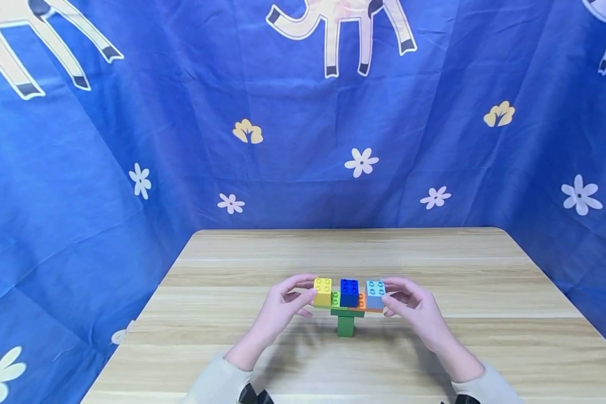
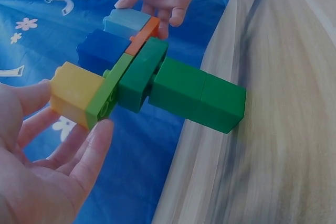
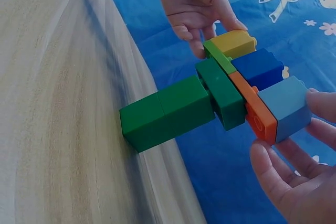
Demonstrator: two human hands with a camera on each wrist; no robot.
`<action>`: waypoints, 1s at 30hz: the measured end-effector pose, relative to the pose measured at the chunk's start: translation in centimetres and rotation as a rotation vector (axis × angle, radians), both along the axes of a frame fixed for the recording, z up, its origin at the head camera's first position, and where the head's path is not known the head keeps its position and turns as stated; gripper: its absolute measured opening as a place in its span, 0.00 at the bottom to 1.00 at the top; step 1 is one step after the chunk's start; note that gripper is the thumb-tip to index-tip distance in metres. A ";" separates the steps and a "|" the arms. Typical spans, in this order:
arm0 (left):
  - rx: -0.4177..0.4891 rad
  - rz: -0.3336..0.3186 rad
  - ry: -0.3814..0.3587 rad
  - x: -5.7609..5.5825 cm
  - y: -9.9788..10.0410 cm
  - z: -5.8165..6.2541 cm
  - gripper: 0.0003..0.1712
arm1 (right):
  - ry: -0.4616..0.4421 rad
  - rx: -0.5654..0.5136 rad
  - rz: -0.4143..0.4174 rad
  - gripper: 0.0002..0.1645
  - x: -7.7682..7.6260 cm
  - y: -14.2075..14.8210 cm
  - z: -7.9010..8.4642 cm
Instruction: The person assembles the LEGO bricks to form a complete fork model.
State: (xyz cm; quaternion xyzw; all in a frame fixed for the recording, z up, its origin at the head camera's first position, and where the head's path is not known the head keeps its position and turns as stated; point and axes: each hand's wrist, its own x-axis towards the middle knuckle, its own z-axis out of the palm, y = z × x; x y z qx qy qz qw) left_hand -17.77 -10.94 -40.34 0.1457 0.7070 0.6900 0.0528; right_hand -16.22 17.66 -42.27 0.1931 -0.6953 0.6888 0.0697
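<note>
A T-shaped stack of toy building blocks stands upright on the table. Its column is two green blocks (image 2: 197, 95), topped by a wider dark green block (image 3: 219, 95). Across this lie a light green flat block (image 2: 108, 92) and an orange flat block (image 3: 253, 106), end to end. Yellow (image 1: 322, 298), dark blue (image 1: 349, 298) and light blue (image 1: 375, 301) blocks sit spaced along the top. My left hand (image 1: 279, 308) pinches the yellow block, one fingertip by the light green block's underside. At the opposite end, my right hand (image 1: 418, 314) pinches the light blue block, a fingertip near the orange one.
The wooden table (image 1: 222, 269) extends around the stack on all sides. Behind it and along both sides hangs a blue cloth (image 1: 293, 168) printed with animals and flowers.
</note>
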 end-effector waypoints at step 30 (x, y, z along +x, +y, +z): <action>0.025 -0.066 0.094 -0.2 -0.6 -1.0 0.22 | 0.131 -0.039 0.055 0.20 0.2 0.0 -0.3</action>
